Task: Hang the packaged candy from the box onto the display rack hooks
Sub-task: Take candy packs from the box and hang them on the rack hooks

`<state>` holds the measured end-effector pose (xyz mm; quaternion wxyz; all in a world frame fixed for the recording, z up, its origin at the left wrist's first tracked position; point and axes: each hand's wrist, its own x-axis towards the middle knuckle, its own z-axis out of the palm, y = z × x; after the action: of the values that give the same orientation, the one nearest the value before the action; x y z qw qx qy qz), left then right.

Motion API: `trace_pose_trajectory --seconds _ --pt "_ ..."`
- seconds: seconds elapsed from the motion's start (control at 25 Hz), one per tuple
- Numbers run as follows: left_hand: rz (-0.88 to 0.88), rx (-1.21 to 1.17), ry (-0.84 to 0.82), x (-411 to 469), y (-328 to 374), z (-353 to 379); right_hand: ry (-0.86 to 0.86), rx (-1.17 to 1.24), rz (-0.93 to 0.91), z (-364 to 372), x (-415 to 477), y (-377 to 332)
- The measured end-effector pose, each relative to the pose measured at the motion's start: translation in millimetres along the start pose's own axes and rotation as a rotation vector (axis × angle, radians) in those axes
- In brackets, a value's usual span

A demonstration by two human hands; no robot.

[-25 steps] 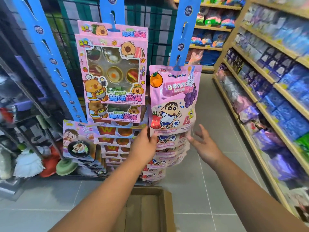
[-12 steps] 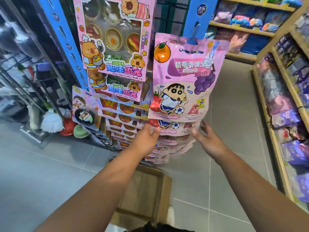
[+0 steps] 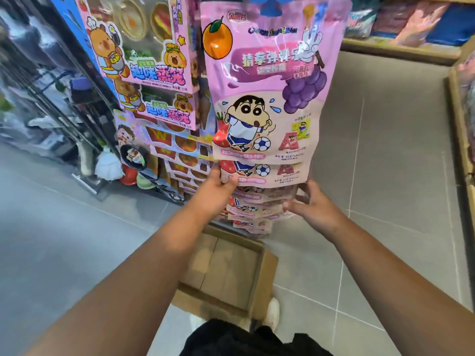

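Two hands flank the hanging candy bags, which rise straight above the fingers: left hand pinches a bottom corner, right hand touches the opposite edge, fingers loosely spread.

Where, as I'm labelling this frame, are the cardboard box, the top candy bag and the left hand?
cardboard box [image 3: 227, 267]: head view, bare inner floor.
top candy bag [image 3: 267, 83]: head view, middle of its front.
left hand [image 3: 214, 191]: head view, back of hand.

Hook strip cropped; shelf goods blurred.
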<state>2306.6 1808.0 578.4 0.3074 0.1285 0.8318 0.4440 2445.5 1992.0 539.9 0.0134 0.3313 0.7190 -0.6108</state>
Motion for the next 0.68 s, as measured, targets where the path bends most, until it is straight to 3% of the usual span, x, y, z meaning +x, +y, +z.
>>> trace_pose_trajectory --seconds 0.36,0.68 --pt "0.014 0.050 -0.074 13 -48 18 0.093 -0.133 -0.045 0 20 21" --pt "0.141 0.019 -0.085 51 -89 28 0.278 0.007 -0.050 47 29 69"
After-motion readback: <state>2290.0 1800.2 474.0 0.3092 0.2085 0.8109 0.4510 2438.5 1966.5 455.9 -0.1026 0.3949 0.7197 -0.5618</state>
